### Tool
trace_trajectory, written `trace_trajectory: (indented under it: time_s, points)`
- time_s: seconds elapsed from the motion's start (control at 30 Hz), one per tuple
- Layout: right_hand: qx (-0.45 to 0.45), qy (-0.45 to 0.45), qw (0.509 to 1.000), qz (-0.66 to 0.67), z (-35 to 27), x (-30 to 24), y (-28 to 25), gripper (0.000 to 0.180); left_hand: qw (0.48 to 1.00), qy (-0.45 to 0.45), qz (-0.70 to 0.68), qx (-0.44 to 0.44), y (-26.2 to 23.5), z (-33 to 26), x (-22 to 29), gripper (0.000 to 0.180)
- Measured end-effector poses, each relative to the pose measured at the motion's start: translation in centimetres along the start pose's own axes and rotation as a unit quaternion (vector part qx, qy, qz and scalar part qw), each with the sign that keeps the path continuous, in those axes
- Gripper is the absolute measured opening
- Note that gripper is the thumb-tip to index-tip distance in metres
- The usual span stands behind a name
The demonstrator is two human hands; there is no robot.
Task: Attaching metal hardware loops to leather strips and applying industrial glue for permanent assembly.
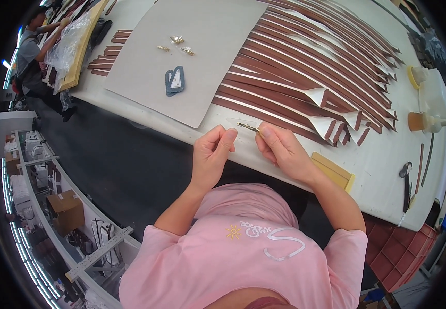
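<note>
Near the table's front edge, my right hand [284, 152] pinches a small gold-coloured metal snap hook [247, 126] between thumb and fingers, its narrow end pointing left. Just left of it, my left hand [211, 157] is closed, thumb pressed on the curled fingers; whatever it may hold is hidden. A light grey board [145, 77] lies ahead of both hands. On it rest several small gold metal fittings [177, 39] and a pair of overlapping blue-grey tags [176, 81] with pale windows.
Long brown strips with white undersides [305, 56] cover the table's right side. A yellow tray [332, 171] sits by my right forearm. Farther right are a glue bottle [431, 122] and a black-handled tool [406, 177]. A red crate [398, 252] stands below; another person [29, 59] works far left.
</note>
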State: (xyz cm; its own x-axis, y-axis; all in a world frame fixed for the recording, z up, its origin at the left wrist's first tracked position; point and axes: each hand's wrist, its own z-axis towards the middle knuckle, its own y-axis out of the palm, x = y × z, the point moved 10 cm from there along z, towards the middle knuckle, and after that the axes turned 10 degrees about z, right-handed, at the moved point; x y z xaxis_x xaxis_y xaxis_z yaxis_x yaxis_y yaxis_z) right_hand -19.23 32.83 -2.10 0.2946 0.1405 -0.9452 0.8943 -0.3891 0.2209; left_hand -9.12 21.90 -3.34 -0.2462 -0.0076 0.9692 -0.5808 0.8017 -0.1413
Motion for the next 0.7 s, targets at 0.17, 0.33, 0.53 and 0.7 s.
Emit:
trace_trajectory:
  time_s: [0.17,0.33,0.53,0.7]
  points:
    - [0.002,-0.001,1.000,0.002,0.0,0.1,0.0,0.043,1.000,0.004,-0.002,-0.001,0.1,-0.1,0.1,0.038]
    - [0.005,-0.001,1.000,-0.007,0.0,0.2,-0.1,0.043,1.000,0.008,-0.005,-0.013,0.4,-0.2,0.1,0.034]
    - [0.004,-0.004,1.000,0.002,0.1,0.1,-0.1,0.042,0.998,0.045,-0.031,0.041,0.0,0.0,1.4,0.026]
    - [0.007,0.004,1.000,0.008,-0.1,0.0,0.0,0.041,0.997,0.050,-0.037,0.040,-0.5,0.3,1.4,0.023]
